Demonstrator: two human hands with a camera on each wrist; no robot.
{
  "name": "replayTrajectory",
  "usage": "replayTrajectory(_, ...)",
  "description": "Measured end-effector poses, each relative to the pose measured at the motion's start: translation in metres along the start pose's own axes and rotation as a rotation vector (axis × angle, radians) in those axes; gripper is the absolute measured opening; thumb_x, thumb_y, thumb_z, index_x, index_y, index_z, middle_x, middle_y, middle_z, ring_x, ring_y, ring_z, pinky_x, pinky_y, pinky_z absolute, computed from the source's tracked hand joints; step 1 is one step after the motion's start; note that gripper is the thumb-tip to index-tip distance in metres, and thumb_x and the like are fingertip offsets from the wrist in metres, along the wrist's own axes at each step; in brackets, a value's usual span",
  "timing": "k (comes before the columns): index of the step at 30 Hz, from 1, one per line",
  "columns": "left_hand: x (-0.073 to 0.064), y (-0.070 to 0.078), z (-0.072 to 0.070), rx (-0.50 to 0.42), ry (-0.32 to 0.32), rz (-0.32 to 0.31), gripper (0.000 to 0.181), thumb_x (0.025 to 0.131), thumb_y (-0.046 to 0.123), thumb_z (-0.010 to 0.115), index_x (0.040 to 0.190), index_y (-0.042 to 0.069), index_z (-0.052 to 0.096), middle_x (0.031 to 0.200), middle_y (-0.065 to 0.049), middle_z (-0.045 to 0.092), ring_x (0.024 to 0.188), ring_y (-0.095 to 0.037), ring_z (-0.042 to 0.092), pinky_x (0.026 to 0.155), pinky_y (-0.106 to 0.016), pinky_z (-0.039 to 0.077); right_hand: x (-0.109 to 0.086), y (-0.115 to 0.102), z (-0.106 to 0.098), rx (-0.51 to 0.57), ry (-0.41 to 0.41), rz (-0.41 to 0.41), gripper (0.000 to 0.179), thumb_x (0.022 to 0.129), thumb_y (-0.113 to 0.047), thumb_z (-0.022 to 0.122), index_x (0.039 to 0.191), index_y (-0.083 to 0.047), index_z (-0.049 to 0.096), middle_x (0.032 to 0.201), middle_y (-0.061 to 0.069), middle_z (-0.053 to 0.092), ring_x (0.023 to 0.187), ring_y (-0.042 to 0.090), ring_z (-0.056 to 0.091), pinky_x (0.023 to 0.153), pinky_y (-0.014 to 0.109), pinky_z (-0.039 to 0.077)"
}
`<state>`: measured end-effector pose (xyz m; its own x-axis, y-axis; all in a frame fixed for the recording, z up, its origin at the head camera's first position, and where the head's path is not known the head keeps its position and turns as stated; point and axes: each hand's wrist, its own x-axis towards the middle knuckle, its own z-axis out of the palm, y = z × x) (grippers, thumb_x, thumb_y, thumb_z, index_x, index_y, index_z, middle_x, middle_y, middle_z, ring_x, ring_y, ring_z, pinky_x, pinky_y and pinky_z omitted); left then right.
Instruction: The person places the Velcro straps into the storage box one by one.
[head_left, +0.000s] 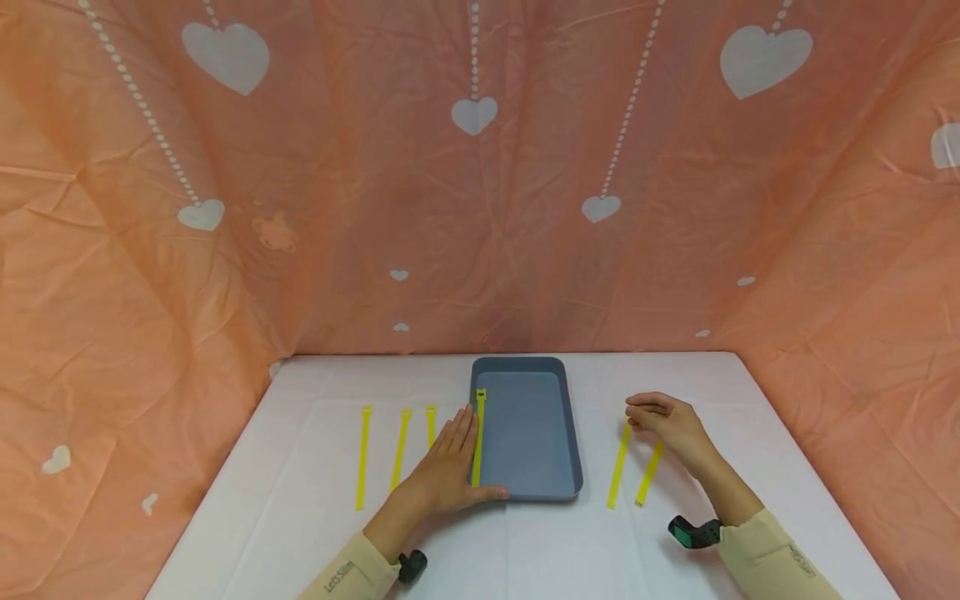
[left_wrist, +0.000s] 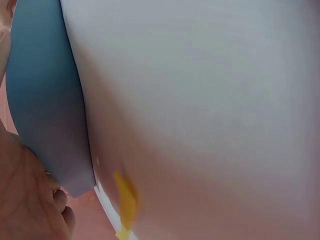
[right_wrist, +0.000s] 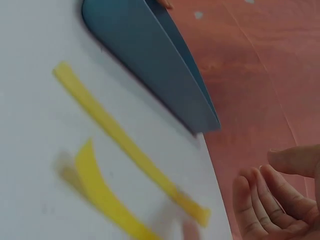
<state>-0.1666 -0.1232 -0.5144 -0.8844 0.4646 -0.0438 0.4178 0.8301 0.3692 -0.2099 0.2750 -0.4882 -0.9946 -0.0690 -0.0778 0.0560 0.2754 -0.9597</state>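
Note:
My left hand [head_left: 442, 471] rests along the left side of a blue-grey tray [head_left: 573, 450], fingers straight, thumb reaching to the tray's front rim. Inside the tray, by its left wall, lies a yellow strap-type cable tie [head_left: 479, 433] with a slotted head. My right hand [head_left: 671, 425] hovers right of the tray over two more ties. Its loosely bent fingertips overlap the far end of the nearer tie [head_left: 618, 468] in the head view. In the right wrist view, thumb and fingers [right_wrist: 275, 195] stand apart with nothing between them. The rightmost tie [head_left: 648, 475] curves upward at one end [right_wrist: 90, 170].
Left of the tray, several yellow ties [head_left: 363, 458] lie spaced out on the white tabletop [head_left: 300, 467]; my left hand partly covers the one nearest the tray [head_left: 431, 425]. An orange cloth with white hearts [head_left: 517, 275] hangs behind and at both sides.

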Motion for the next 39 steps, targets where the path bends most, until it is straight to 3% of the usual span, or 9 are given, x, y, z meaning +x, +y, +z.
replayTrajectory(19, 0.001, 0.003, -0.003, 0.02, -0.013, -0.004, 0.132, 0.087, 0.083, 0.067, 0.17, -0.003, 0.009, 0.18, -0.019, 0.001, 0.167, -0.033, 0.002, 0.135, -0.05, 0.013, -0.006, 0.027, -0.047, -0.092, 0.125, 0.111, 0.047, 0.106, -0.013, 0.07, 0.139, 0.017, 0.057, 0.11, 0.013, 0.077, 0.086, 0.005, 0.072, 0.078, 0.026, 0.065)
replayTrajectory(35, 0.0, 0.005, -0.006, 0.015, -0.026, -0.001, 0.131, 0.089, 0.081, 0.067, 0.17, -0.004, 0.009, 0.179, -0.021, 0.0, 0.167, -0.036, 0.003, 0.134, -0.052, 0.012, -0.003, 0.039, -0.061, -0.175, 0.178, 0.167, 0.046, 0.107, -0.019, 0.068, 0.138, 0.015, 0.059, 0.1, 0.002, 0.077, 0.081, 0.001, 0.069, 0.071, 0.018, 0.058)
replayTrajectory(39, 0.001, 0.002, -0.001, 0.013, -0.014, -0.001, 0.133, 0.087, 0.085, 0.065, 0.17, -0.004, 0.009, 0.18, -0.02, -0.001, 0.167, -0.035, 0.001, 0.135, -0.052, 0.01, -0.001, 0.042, -0.061, -0.213, 0.183, 0.167, 0.046, 0.107, -0.019, 0.068, 0.137, 0.015, 0.06, 0.1, 0.003, 0.077, 0.081, 0.001, 0.067, 0.07, 0.018, 0.056)
